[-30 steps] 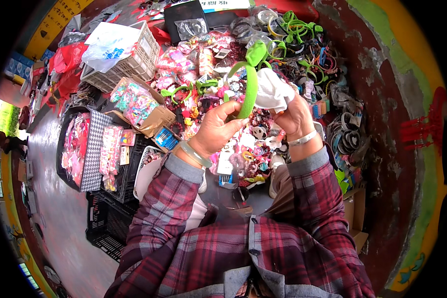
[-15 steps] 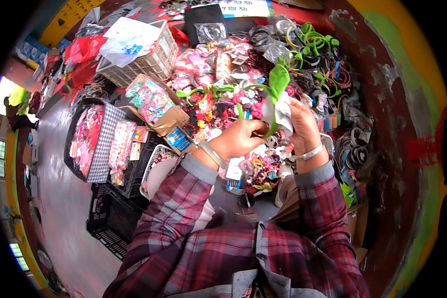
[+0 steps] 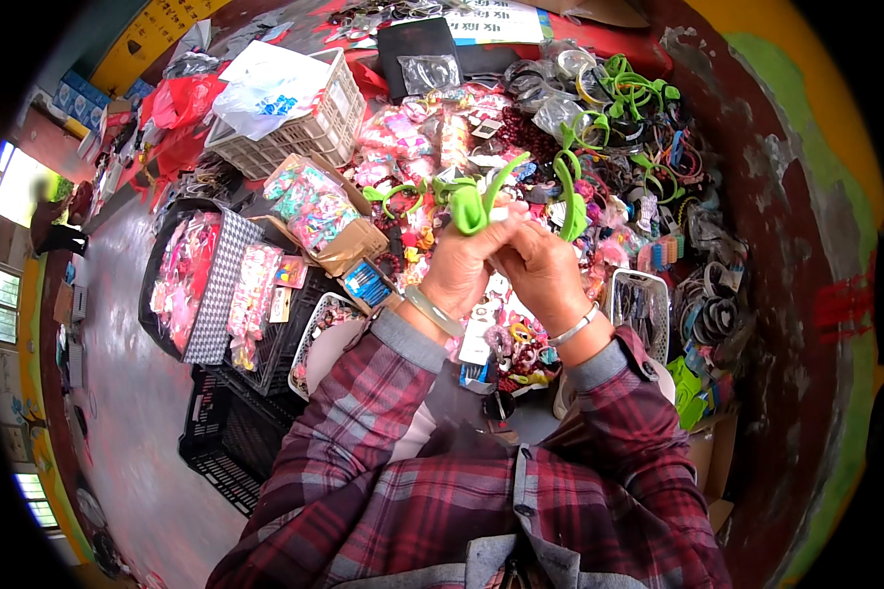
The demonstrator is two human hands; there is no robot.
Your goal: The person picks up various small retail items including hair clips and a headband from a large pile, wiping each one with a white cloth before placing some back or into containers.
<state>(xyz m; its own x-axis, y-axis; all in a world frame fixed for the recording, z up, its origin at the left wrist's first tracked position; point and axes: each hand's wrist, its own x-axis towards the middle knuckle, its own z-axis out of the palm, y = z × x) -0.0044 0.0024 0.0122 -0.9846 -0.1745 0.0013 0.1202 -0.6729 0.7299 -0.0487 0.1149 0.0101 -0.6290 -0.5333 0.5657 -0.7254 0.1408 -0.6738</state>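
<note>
My left hand (image 3: 459, 272) and my right hand (image 3: 545, 278) are pressed together over the pile, their fingers closed around a green headband with leaf-like ends (image 3: 469, 208). One green strip stands up between the hands. Another part of the band curves up behind my right hand, with a leaf hanging at its end. A sliver of white shows between the fingertips; whether it is the paper or cloth seen before is hard to make out. Beneath my hands lies a heap of hair accessories (image 3: 521, 339) in pink, red, yellow and white.
More green headbands (image 3: 638, 93) lie at the far right, above dark hair bands (image 3: 709, 316). A pale crate (image 3: 339, 123), a carton of bagged pieces (image 3: 359, 245) and a checked box (image 3: 201, 314) stand left. A white basket (image 3: 666, 319) sits right of my hands.
My hands have come together, the right one moving left. The headband has turned, its leaf shifting from upright to the side, and the white piece is now mostly hidden.
</note>
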